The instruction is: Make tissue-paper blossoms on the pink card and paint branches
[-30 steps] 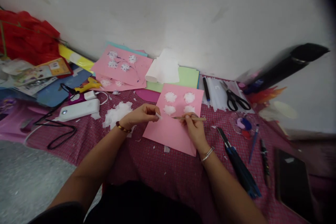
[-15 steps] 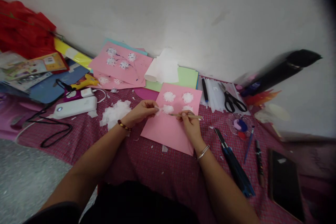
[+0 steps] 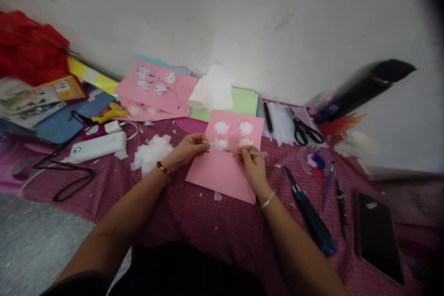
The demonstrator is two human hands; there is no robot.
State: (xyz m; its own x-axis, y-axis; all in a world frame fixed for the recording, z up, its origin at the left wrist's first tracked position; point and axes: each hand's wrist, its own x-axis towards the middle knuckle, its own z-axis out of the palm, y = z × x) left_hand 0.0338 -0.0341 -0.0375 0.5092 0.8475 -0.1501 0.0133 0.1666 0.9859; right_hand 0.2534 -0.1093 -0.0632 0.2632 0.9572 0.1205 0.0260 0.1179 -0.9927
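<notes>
A pink paper sheet (image 3: 222,171) lies in front of me, with four-part groups of fluffy white paper tufts, such as one tuft (image 3: 219,144), on its upper half. At the sheet's left edge my left hand (image 3: 192,149) is closed, thumb and fingertips pinching a small white paper piece (image 3: 206,142) beside the lower left tuft. My right hand (image 3: 252,166) rests over the sheet's right side, its fingers closed on a thin light-brown stick (image 3: 259,153). The stick's narrow tip points left, close under the same tuft. My fingers partly cover the lower right tuft (image 3: 245,142).
White paper pieces (image 3: 151,153) are heaped at left, near a power bank (image 3: 99,147) and yellow glue gun (image 3: 111,113). Decorated pink sheets (image 3: 156,90) lie behind. On the right are scissors (image 3: 305,132), a utility knife (image 3: 310,217), a paint dish (image 3: 315,159) and a phone (image 3: 378,236).
The view has shifted slightly. Both hands stay almost where they were, the left still pinching by the tuft and the right still holding the stick.
</notes>
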